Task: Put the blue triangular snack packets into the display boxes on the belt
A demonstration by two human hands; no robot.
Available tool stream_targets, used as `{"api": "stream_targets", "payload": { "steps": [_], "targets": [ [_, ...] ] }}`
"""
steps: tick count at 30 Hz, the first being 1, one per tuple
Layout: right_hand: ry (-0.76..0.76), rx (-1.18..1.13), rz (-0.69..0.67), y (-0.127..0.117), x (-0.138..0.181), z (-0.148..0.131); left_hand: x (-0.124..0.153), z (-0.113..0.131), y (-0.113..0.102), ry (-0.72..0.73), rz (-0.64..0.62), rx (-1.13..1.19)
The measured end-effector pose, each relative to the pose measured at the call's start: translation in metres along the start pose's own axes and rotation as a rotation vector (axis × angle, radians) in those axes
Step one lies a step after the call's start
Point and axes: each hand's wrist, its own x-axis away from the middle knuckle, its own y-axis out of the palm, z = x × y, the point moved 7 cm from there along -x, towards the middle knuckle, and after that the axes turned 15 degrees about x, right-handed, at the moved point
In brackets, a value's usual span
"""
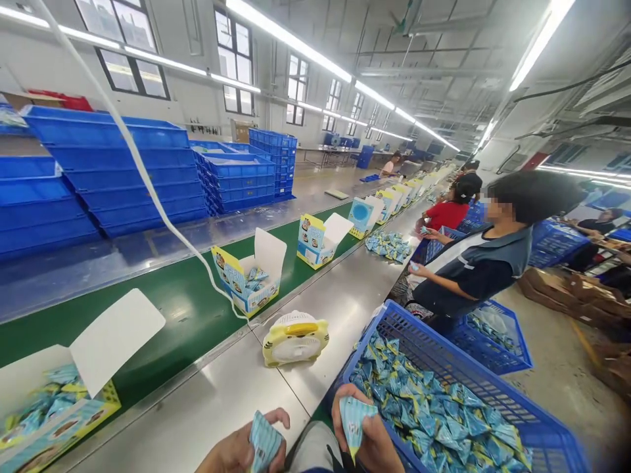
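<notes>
In my left hand (239, 450) I hold a blue striped triangular packet (265, 439), above the near edge of the metal table. Another such packet (353, 420), blue and white with a yellow tip, is gripped in my right hand (369, 440). That hand is beside the near left corner of a blue crate (434, 335), which holds a heap of similar packets (428, 401). At the lower left, an open display box (73, 427) with packets inside rests on the green conveyor belt (167, 315). A second open box (254, 289) farther along also contains packets.
A yellow and white fan (296, 338) stands on the metal table (217, 401), its white cord (162, 217) rising to the upper left. More boxes (323, 240) line the belt. Co-workers (473, 256) sit at the right, near a packet pile (389, 245). Blue crates (128, 171) are stacked behind.
</notes>
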Motion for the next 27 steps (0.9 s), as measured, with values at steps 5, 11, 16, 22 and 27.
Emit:
{"api": "stream_targets", "payload": {
  "steps": [5,11,16,22,27],
  "targets": [
    [0.051,0.008,0.089,0.002,0.000,0.016,0.003,0.022,0.001,0.155,0.092,-0.033],
    [0.078,0.151,-0.065,0.016,0.010,0.022,0.014,0.030,0.013,0.255,0.155,-0.080],
    [0.079,0.199,-0.260,0.026,0.010,0.013,0.020,0.019,0.016,0.272,0.154,-0.090],
    [0.033,0.204,-0.141,0.016,-0.010,-0.010,0.026,0.027,0.015,0.385,0.214,-0.091],
    [0.035,0.305,-0.097,0.028,-0.018,-0.017,0.035,0.043,0.023,0.432,0.332,-0.165]
  ]
}}
